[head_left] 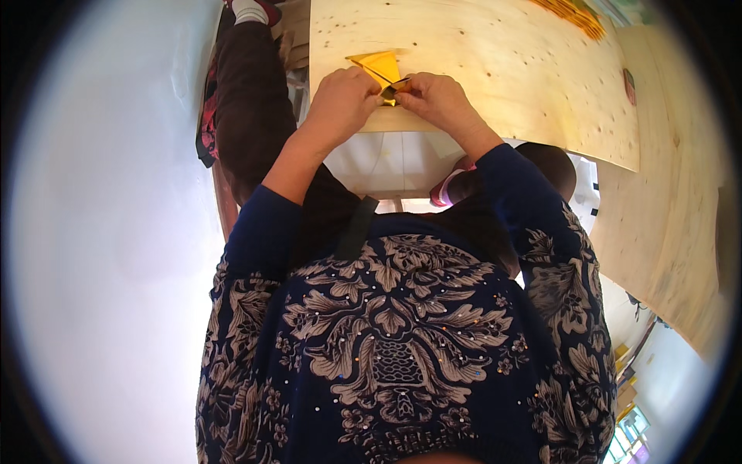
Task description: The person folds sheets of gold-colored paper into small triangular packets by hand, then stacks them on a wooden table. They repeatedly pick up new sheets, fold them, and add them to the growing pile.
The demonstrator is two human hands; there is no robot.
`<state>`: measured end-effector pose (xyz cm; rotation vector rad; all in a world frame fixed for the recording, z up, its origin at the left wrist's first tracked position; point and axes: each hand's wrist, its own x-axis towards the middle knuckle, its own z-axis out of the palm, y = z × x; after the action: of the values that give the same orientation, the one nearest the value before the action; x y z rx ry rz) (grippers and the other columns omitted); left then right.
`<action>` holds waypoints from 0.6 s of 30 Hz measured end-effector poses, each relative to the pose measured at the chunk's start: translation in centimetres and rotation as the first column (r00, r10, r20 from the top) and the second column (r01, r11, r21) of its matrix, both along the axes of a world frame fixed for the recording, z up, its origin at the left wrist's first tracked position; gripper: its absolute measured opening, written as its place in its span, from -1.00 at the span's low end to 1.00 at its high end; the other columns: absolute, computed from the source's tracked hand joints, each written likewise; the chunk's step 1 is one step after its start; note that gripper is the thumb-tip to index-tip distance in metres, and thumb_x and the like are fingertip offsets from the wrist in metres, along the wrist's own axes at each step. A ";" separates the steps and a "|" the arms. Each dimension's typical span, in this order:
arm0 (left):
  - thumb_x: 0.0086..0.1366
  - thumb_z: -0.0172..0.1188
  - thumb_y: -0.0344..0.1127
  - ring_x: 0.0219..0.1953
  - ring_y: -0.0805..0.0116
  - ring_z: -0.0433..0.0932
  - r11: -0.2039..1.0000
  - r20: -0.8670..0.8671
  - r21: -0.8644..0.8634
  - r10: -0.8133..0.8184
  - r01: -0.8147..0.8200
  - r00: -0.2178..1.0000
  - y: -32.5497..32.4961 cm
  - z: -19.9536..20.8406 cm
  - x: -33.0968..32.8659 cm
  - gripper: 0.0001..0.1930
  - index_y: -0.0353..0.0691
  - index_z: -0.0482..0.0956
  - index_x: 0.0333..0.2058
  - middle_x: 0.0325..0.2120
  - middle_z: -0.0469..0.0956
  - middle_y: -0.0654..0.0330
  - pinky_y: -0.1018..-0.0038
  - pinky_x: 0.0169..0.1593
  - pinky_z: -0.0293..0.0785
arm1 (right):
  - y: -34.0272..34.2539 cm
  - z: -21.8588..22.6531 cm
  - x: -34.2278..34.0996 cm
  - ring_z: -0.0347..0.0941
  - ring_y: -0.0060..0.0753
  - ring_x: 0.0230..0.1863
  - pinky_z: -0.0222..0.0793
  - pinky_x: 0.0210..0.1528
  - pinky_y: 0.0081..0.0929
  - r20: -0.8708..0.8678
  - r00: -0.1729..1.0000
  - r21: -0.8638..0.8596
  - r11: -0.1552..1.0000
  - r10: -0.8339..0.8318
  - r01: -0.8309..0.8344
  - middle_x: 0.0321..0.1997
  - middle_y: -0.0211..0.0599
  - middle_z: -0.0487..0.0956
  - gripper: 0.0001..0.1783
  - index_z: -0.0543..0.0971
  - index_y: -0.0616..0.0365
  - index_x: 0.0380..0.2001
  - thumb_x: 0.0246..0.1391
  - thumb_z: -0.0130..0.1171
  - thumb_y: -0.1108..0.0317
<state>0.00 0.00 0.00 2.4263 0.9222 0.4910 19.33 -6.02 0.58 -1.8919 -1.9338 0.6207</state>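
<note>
Left hand and right hand: each grip, fingers closed, pinches the folded gold sheet near the desk edge; forearms extend forward, converging.

Passage: over the table, between right hand and right edge. Obstacles: left hand and yellow paper toward the near left corner; yellow bundle toward the far right; small reddish object, possibly flat, by the right edge.

A head-worn fisheye camera looks steeply down, close over the sweater, toward the table.
</note>
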 end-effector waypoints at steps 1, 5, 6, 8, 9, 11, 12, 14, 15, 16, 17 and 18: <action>0.10 0.21 -0.32 -0.14 0.09 0.46 0.998 0.183 -0.037 0.052 -0.046 0.982 -0.3 -0.3 -0.3 -0.79 -0.17 0.57 -0.26 -0.28 0.52 0.10 0.26 -0.05 0.35 | 0.1 0.2 0.0 0.51 -0.14 -0.44 0.41 -0.34 -0.30 0.027 1.000 -0.025 1.000 0.002 -0.001 -0.47 -0.20 0.59 -0.67 0.60 0.09 -0.34 -0.01 0.19 0.04; 0.11 0.19 -0.35 -0.17 0.14 0.47 0.963 0.273 -0.011 0.262 -0.269 0.926 -2.3 -1.3 -3.3 -0.84 -0.17 0.58 -0.29 -0.30 0.52 0.15 0.29 -0.08 0.35 | 0.7 0.2 -0.9 0.53 -0.13 -0.41 0.43 -0.34 -0.26 0.124 0.992 -0.125 0.992 0.005 0.010 -0.47 -0.23 0.61 -0.67 0.60 0.04 -0.35 -0.01 0.11 0.03; 0.11 0.19 -0.35 -0.17 0.14 0.47 0.960 0.262 -0.015 0.275 -0.281 0.925 -2.6 -1.6 -3.4 -0.84 -0.17 0.58 -0.29 -0.31 0.53 0.15 0.31 -0.08 0.35 | 0.8 0.3 -0.8 0.53 -0.12 -0.41 0.43 -0.34 -0.26 0.137 0.991 -0.134 0.991 -0.001 0.019 -0.47 -0.22 0.61 -0.67 0.60 0.04 -0.35 -0.01 0.11 0.03; 0.12 0.19 -0.35 -0.17 0.14 0.47 0.953 0.232 -0.012 0.296 -0.301 0.927 -2.9 -1.7 -4.1 -0.84 -0.16 0.58 -0.29 -0.31 0.53 0.15 0.33 -0.08 0.34 | 1.0 0.3 -1.1 0.53 -0.11 -0.41 0.43 -0.34 -0.25 0.152 0.988 -0.157 0.987 -0.021 0.045 -0.47 -0.21 0.61 -0.67 0.60 0.04 -0.35 -0.01 0.11 0.03; 0.10 0.21 -0.36 -0.17 0.16 0.47 0.955 0.207 -0.019 0.294 -0.296 0.933 -2.7 -1.7 -4.1 -0.80 -0.15 0.58 -0.25 -0.29 0.54 0.17 0.35 -0.06 0.34 | 1.2 0.4 -1.1 0.52 -0.13 -0.42 0.42 -0.34 -0.27 0.143 0.990 -0.169 0.985 -0.018 0.043 -0.47 -0.21 0.60 -0.67 0.60 0.05 -0.34 -0.01 0.12 0.03; 0.08 0.26 -0.36 -0.16 0.20 0.49 0.957 0.150 -0.048 0.290 -0.286 0.945 -2.0 -1.4 -3.8 -0.70 -0.12 0.57 -0.16 -0.25 0.56 0.20 0.40 -0.03 0.35 | 1.4 0.6 -0.8 0.51 -0.17 -0.44 0.39 -0.35 -0.31 0.132 0.991 -0.195 0.980 -0.021 0.047 -0.47 -0.21 0.60 -0.66 0.59 0.06 -0.34 0.00 0.14 0.02; 0.05 0.28 -0.36 -0.14 0.22 0.48 0.967 0.213 -0.058 0.256 -0.249 0.943 -1.9 -1.3 -3.5 -0.64 -0.11 0.55 -0.11 -0.25 0.57 0.21 0.39 -0.03 0.34 | 1.4 0.7 -0.8 0.52 -0.15 -0.42 0.41 -0.34 -0.29 0.118 0.993 -0.192 0.981 -0.018 0.040 -0.46 -0.21 0.60 -0.66 0.60 0.05 -0.33 0.00 0.13 0.02; 0.00 0.32 -0.35 -0.12 0.25 0.46 0.979 0.306 -0.097 0.199 -0.177 0.931 -2.1 -0.9 -2.3 -0.51 -0.07 0.51 -0.02 -0.24 0.58 0.23 0.38 -0.01 0.31 | 1.1 0.7 -0.6 0.54 -0.12 -0.39 0.44 -0.33 -0.25 0.090 0.996 -0.192 0.981 -0.013 0.030 -0.45 -0.20 0.61 -0.66 0.61 0.04 -0.32 0.00 0.11 0.03; -0.01 0.33 -0.34 -0.12 0.25 0.46 0.980 0.250 -0.132 0.176 -0.147 0.952 -2.1 -0.8 -1.8 -0.46 -0.06 0.47 0.02 -0.23 0.58 0.24 0.38 -0.01 0.29 | 0.8 0.6 -0.6 0.54 -0.12 -0.38 0.44 -0.32 -0.27 0.071 0.997 -0.156 0.987 -0.017 0.028 -0.45 -0.20 0.61 -0.67 0.60 0.05 -0.33 0.00 0.12 0.04; -0.02 0.34 -0.33 -0.12 0.26 0.45 0.982 0.216 -0.148 0.145 -0.114 0.966 -2.0 -0.7 -1.4 -0.41 -0.04 0.44 0.06 -0.22 0.58 0.25 0.38 0.00 0.27 | 0.4 0.6 -0.7 0.54 -0.13 -0.38 0.44 -0.31 -0.28 0.053 0.998 -0.125 0.992 -0.022 0.028 -0.44 -0.20 0.61 -0.68 0.60 0.05 -0.33 0.00 0.12 0.05; -0.04 0.36 -0.33 -0.13 0.27 0.45 0.983 0.190 -0.167 0.112 -0.081 0.975 -1.8 -0.7 -0.9 -0.36 -0.03 0.41 0.10 -0.21 0.58 0.26 0.37 0.00 0.26 | 0.1 0.5 -0.7 0.54 -0.13 -0.37 0.44 -0.30 -0.29 0.034 0.999 -0.100 0.994 -0.030 0.033 -0.44 -0.19 0.61 -0.69 0.60 0.06 -0.33 0.01 0.12 0.07; -0.03 0.34 -0.34 -0.18 0.25 0.44 0.979 0.152 -0.186 0.113 -0.084 0.982 -1.8 -0.6 -0.6 -0.53 -0.08 0.52 -0.06 -0.27 0.57 0.25 0.37 -0.03 0.24 | -0.3 0.5 -0.8 0.55 -0.14 -0.37 0.45 -0.30 -0.29 0.002 1.000 -0.060 0.998 -0.026 0.026 -0.43 -0.20 0.62 -0.71 0.60 0.06 -0.32 0.00 0.15 0.10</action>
<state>-0.58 -1.83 -0.65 2.1531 0.9763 0.6048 18.49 -6.30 1.04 -1.9505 -1.9086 0.6774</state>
